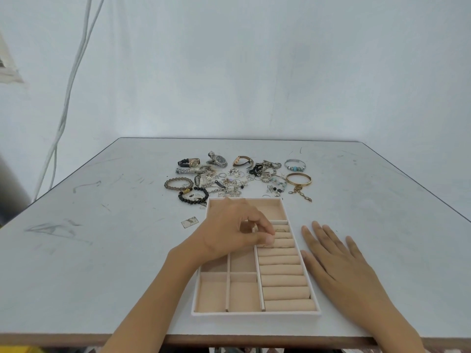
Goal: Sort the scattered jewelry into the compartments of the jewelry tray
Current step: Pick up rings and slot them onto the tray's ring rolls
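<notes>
Most of the jewelry (237, 179) (watches, bracelets, chains, small bits) lies heaped on the table (102, 225) just beyond the tray (254, 313), whose open compartments look bare, so I judge the sort barely begun. The left hand (229, 230) is over the tray's far half, fingers curled and bunched at the ring rolls (285, 281); I cannot tell whether they pinch anything. The right hand (339, 261) lies flat and empty on the table beside the tray's right rim. Only a couple of rings (280, 230) sit in the far slots.
</notes>
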